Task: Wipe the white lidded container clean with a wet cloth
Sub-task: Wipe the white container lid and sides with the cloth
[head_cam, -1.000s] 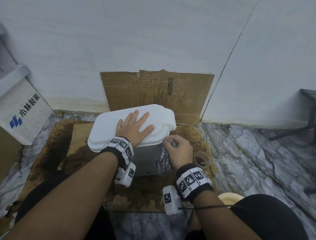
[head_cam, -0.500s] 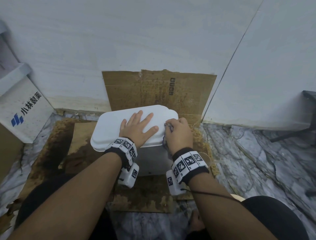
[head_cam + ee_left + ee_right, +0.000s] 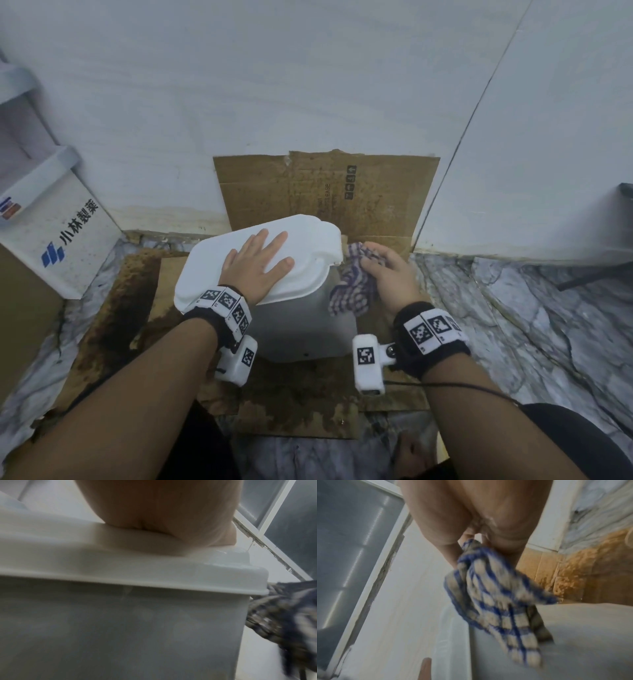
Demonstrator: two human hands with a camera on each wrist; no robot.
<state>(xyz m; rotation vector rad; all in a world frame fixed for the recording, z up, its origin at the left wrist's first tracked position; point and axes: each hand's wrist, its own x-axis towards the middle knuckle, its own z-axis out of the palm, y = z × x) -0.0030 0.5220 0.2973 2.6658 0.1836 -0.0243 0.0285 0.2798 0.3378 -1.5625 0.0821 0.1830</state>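
A white container [image 3: 301,329] with a white lid [image 3: 308,240] stands on stained cardboard on the floor. My left hand [image 3: 257,265] lies flat on the lid with the fingers spread; the left wrist view shows the palm [image 3: 163,520] pressing on the lid [image 3: 137,574]. My right hand [image 3: 387,270] grips a blue and white checked cloth [image 3: 352,291] against the container's right side, just below the lid's corner. In the right wrist view the cloth [image 3: 496,601] hangs from the fingers over the container wall [image 3: 582,635].
A sheet of brown cardboard [image 3: 325,192] leans on the white wall behind the container. More stained cardboard [image 3: 298,407] lies under it on the marble floor [image 3: 513,325]. A white box with blue print [image 3: 58,233] stands at the left. My knees are at the bottom edge.
My right hand has moved the cloth from the front right side up to the lid's edge, then round to the container's right side. The left hand stayed flat on the lid.
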